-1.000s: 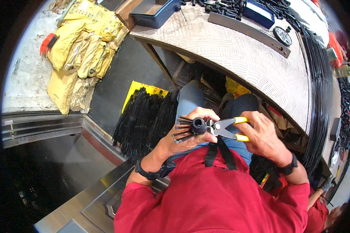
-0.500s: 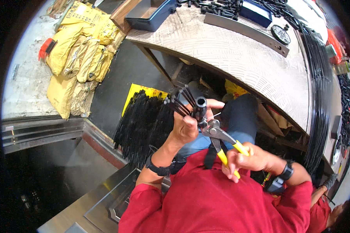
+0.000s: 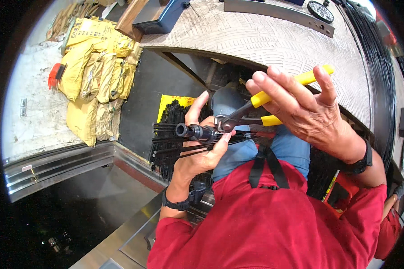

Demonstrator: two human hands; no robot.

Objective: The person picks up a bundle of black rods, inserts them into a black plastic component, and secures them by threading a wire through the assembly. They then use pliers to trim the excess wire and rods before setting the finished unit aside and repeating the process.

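Note:
My left hand is closed round a black ribbed cylindrical fitting with a hollow end facing left. Several thin black rods stick out of the same grip. The pliers have dark metal arms and yellow handles, and their jaws sit at the fitting's right end, close to my left thumb. My right hand has its fingers stretched along the upper handle, with the handle tip beside one raised finger. Whether the jaws are clamped on anything is hard to see.
A bundle of black rods lies on a yellow sheet at floor level. Ahead is a worktable with a blue bin and a metal bar. Yellow sacks are piled left. A co-worker's red sleeve shows at right.
The fitting has tipped from upright to lying leftward in my left hand. My right hand has swung up and forward, its fingers straightened, and the pliers turned with it.

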